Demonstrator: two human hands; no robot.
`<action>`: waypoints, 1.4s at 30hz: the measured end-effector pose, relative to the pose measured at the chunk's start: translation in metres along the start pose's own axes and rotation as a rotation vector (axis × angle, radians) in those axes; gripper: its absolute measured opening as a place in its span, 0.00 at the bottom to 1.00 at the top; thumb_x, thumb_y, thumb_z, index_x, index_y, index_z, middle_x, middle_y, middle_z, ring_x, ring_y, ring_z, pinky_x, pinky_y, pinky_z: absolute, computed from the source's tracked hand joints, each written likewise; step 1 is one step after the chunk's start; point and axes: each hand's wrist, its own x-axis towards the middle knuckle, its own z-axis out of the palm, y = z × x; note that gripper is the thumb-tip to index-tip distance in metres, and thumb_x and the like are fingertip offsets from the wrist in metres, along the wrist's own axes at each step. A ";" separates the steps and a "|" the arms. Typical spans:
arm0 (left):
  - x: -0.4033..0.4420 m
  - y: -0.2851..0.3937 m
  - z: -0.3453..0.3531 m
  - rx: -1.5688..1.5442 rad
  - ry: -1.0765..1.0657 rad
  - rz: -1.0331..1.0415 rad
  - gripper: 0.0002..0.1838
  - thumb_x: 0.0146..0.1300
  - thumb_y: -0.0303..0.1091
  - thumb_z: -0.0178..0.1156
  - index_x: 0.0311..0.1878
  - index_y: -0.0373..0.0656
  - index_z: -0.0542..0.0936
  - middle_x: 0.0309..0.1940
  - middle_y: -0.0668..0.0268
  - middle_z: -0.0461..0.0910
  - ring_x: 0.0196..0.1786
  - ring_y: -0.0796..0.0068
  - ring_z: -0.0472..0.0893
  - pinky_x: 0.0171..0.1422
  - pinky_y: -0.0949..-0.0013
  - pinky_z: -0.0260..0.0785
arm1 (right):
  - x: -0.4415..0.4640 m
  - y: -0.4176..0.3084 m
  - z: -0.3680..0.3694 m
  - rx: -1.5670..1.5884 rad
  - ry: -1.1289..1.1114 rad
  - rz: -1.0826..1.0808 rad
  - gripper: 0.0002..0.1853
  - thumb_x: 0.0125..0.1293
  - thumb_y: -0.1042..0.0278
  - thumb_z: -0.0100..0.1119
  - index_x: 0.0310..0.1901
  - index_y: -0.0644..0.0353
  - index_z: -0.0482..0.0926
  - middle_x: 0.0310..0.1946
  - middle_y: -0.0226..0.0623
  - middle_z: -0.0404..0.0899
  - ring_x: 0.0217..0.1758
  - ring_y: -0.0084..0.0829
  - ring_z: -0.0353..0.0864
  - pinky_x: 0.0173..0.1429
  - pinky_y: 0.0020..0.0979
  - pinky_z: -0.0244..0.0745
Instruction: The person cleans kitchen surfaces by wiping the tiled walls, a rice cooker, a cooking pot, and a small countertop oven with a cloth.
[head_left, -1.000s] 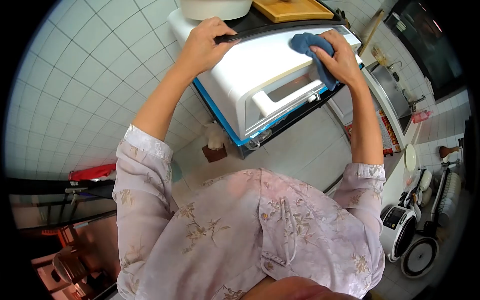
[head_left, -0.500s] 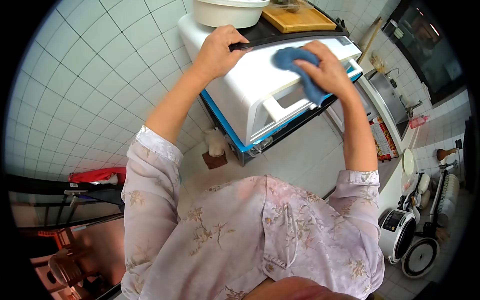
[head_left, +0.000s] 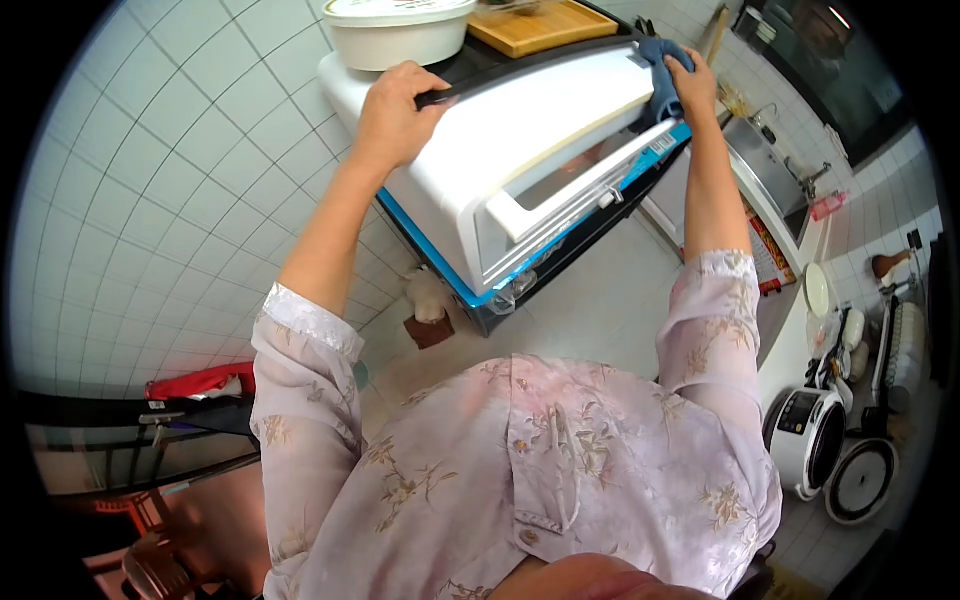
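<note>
Reaching forward from a floral sleeve [head_left: 310,420], the left hand [head_left: 398,115] pinches the front edge of a black mat [head_left: 484,62] on a white countertop oven [head_left: 560,115], whose long axis runs left to right, slanting away on the right. Farther along it, well apart from the left hand, the right hand [head_left: 697,90] clutches a blue cloth [head_left: 662,90] at the oven's right end; the oven's white top stretches leftward from the cloth, between the hands. Beyond the left hand stands a white tub [head_left: 398,42], with a wooden tray [head_left: 540,25] to its right; farthest, off to the right, is a metal sink [head_left: 767,162].
</note>
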 end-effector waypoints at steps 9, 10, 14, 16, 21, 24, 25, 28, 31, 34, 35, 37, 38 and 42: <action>-0.014 0.035 0.001 0.011 0.008 -0.061 0.25 0.55 0.36 0.62 0.58 0.46 0.74 0.60 0.55 0.68 0.65 0.57 0.65 0.68 0.63 0.57 | -0.012 0.060 -0.014 1.055 0.395 0.375 0.12 0.63 0.69 0.52 0.47 0.62 0.76 0.41 0.44 0.80 0.38 0.42 0.81 0.39 0.37 0.80; -0.015 0.036 0.003 0.008 -0.005 -0.052 0.25 0.55 0.36 0.62 0.58 0.46 0.74 0.60 0.55 0.68 0.65 0.57 0.65 0.68 0.63 0.57 | -0.017 0.073 -0.016 1.289 0.320 0.449 0.12 0.65 0.69 0.49 0.47 0.63 0.75 0.41 0.44 0.80 0.36 0.42 0.81 0.37 0.38 0.82; -0.017 0.032 0.006 0.010 -0.068 -0.050 0.23 0.56 0.38 0.60 0.57 0.47 0.75 0.60 0.57 0.69 0.64 0.57 0.64 0.68 0.59 0.54 | -0.052 0.118 0.019 1.524 0.448 0.514 0.16 0.66 0.66 0.48 0.54 0.61 0.70 0.46 0.47 0.77 0.44 0.44 0.80 0.45 0.44 0.80; -0.016 0.030 0.006 0.020 -0.061 -0.015 0.22 0.57 0.36 0.60 0.56 0.46 0.75 0.58 0.58 0.70 0.63 0.58 0.65 0.68 0.60 0.55 | -0.082 0.098 0.044 1.366 0.545 0.499 0.19 0.62 0.71 0.54 0.56 0.56 0.67 0.48 0.46 0.74 0.45 0.44 0.79 0.45 0.45 0.78; -0.016 0.035 0.006 0.030 -0.070 -0.031 0.21 0.57 0.35 0.59 0.56 0.46 0.75 0.57 0.59 0.72 0.64 0.60 0.65 0.68 0.61 0.55 | -0.161 0.050 0.102 0.407 0.434 0.224 0.24 0.65 0.62 0.52 0.58 0.68 0.66 0.58 0.56 0.63 0.63 0.53 0.61 0.67 0.38 0.56; -0.015 0.033 0.005 0.086 -0.100 0.003 0.21 0.60 0.35 0.58 0.58 0.45 0.74 0.58 0.59 0.72 0.64 0.64 0.66 0.69 0.63 0.54 | -0.188 0.057 0.116 0.472 0.414 0.418 0.25 0.66 0.55 0.51 0.57 0.66 0.68 0.62 0.59 0.59 0.66 0.54 0.58 0.68 0.40 0.53; -0.014 0.031 0.005 0.040 -0.106 -0.003 0.22 0.57 0.34 0.60 0.57 0.46 0.74 0.57 0.59 0.72 0.64 0.61 0.65 0.69 0.61 0.55 | -0.192 0.057 0.117 0.466 0.402 0.451 0.24 0.65 0.57 0.51 0.57 0.66 0.68 0.62 0.59 0.58 0.66 0.54 0.57 0.69 0.40 0.53; -0.015 0.031 0.005 0.036 -0.113 -0.035 0.22 0.58 0.34 0.60 0.57 0.47 0.74 0.58 0.59 0.71 0.65 0.61 0.65 0.69 0.61 0.54 | -0.181 0.043 0.112 0.444 0.412 0.420 0.23 0.65 0.62 0.51 0.58 0.67 0.66 0.63 0.60 0.57 0.67 0.55 0.56 0.69 0.40 0.52; -0.015 0.031 0.005 0.044 -0.110 -0.022 0.22 0.57 0.34 0.60 0.57 0.48 0.74 0.59 0.59 0.71 0.66 0.61 0.64 0.69 0.60 0.54 | -0.177 -0.008 0.095 0.379 0.429 0.241 0.24 0.63 0.72 0.49 0.60 0.70 0.63 0.63 0.61 0.57 0.66 0.58 0.56 0.70 0.41 0.52; -0.012 0.038 0.004 0.162 -0.090 0.055 0.22 0.59 0.34 0.60 0.58 0.45 0.74 0.60 0.57 0.70 0.64 0.62 0.66 0.69 0.62 0.54 | -0.219 -0.043 0.096 0.379 0.423 -0.027 0.24 0.63 0.68 0.52 0.60 0.66 0.63 0.62 0.56 0.59 0.65 0.55 0.59 0.68 0.41 0.54; -0.011 0.045 0.004 0.156 -0.084 0.054 0.22 0.58 0.34 0.61 0.58 0.46 0.74 0.61 0.57 0.69 0.66 0.62 0.64 0.70 0.62 0.53 | -0.235 -0.039 0.101 0.389 0.390 -0.005 0.25 0.63 0.67 0.53 0.60 0.66 0.64 0.62 0.56 0.59 0.65 0.54 0.59 0.68 0.41 0.55; -0.007 0.053 0.001 0.220 -0.087 0.117 0.22 0.58 0.35 0.62 0.57 0.47 0.75 0.61 0.58 0.69 0.67 0.63 0.64 0.70 0.61 0.53 | -0.266 -0.025 0.115 0.420 0.297 0.116 0.26 0.63 0.66 0.54 0.61 0.64 0.62 0.63 0.56 0.56 0.65 0.54 0.58 0.68 0.41 0.55; -0.006 0.055 0.001 0.285 -0.078 0.176 0.21 0.58 0.35 0.62 0.56 0.47 0.75 0.61 0.59 0.69 0.67 0.63 0.63 0.70 0.61 0.53 | -0.283 -0.014 0.129 0.419 0.303 0.121 0.26 0.63 0.66 0.54 0.61 0.64 0.62 0.63 0.56 0.56 0.65 0.54 0.58 0.68 0.41 0.55; -0.002 0.057 0.010 0.089 -0.083 0.207 0.21 0.56 0.36 0.63 0.55 0.49 0.76 0.60 0.60 0.70 0.67 0.57 0.62 0.70 0.54 0.49 | -0.317 -0.013 0.149 0.435 0.261 0.462 0.27 0.64 0.66 0.53 0.64 0.62 0.59 0.65 0.53 0.55 0.67 0.53 0.57 0.69 0.40 0.54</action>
